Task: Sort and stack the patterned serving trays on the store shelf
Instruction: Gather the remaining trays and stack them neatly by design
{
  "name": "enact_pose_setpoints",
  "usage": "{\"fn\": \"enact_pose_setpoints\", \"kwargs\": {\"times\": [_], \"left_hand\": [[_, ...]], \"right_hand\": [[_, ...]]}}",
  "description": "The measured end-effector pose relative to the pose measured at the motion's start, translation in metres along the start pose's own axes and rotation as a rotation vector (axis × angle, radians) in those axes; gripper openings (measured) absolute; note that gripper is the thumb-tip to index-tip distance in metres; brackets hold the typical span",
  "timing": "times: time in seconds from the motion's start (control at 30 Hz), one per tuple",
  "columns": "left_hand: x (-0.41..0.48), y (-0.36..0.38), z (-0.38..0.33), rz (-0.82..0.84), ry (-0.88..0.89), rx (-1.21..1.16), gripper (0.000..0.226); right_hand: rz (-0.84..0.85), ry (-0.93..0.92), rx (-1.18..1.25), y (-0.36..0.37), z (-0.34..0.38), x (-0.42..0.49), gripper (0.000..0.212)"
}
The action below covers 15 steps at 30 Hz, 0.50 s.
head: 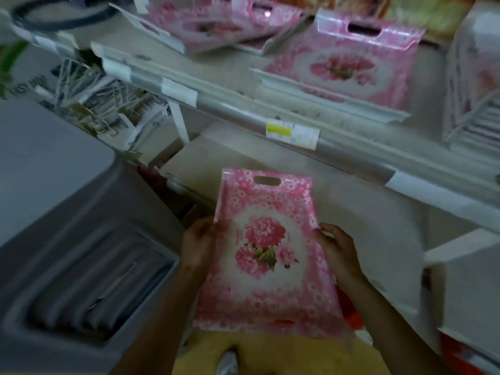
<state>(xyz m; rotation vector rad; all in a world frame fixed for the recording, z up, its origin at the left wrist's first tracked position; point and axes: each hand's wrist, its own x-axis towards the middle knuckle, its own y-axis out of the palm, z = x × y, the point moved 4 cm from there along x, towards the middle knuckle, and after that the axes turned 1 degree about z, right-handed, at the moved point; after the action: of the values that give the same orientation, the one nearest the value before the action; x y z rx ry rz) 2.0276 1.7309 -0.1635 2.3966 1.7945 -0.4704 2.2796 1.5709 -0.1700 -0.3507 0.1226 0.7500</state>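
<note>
Holding the pink floral tray [266, 255] between them, the left grip [198, 246] and right grip [338, 251] each curl round one long edge. Beyond the grips, further pink trays [343, 69] lie on the shelf [351, 154]. A grey container [81, 266] sits left of the left grip.

The pink floral tray [266, 255] looks like smooth, glossy plastic, with a sheen along its rim. Above it, the shelf [232, 79] looks like matt, scuffed painted metal and carries a paper label [290, 132]. Left of the tray, a grey bin [67, 212] looks like smooth matt plastic.
</note>
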Motion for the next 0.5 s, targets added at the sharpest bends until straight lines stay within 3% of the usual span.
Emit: {"fn": "enact_pose_setpoints", "kwargs": {"times": [0.5], "left_hand": [[-0.107,-0.039,-0.088,-0.053,0.021,0.055,0.015]], "right_hand": [[0.149,-0.027,-0.026,-0.029,0.082,-0.078,0.023]]}}
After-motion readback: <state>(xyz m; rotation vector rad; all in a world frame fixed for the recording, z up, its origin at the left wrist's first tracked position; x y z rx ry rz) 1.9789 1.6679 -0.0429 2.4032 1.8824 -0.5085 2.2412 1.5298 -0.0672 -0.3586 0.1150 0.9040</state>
